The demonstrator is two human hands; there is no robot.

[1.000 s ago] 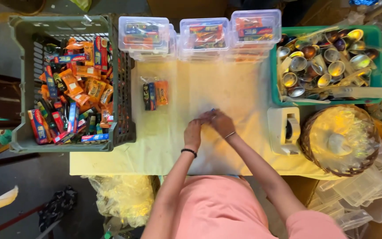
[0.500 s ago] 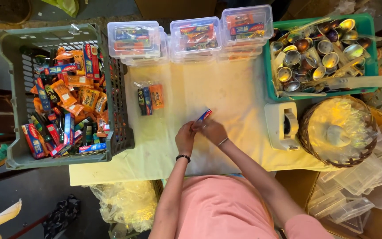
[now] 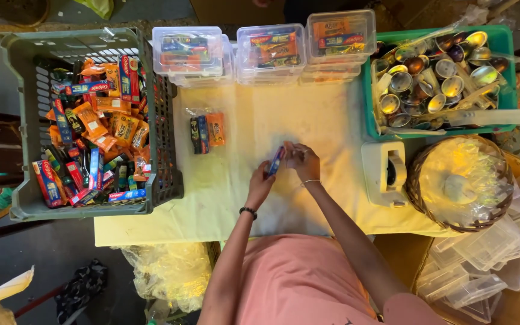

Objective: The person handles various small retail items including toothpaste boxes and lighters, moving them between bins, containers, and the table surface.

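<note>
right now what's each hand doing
Left hand: closed on a small blue packet.
Right hand: fingers pinched at the packet's top end.

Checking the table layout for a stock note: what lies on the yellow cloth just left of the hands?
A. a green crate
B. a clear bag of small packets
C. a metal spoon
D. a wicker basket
B: a clear bag of small packets lies on the yellow cloth, left of the hands.

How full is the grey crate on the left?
Partly full. The grey crate holds a loose heap of small boxes below its rim, with bare mesh visible at its left side.
</note>
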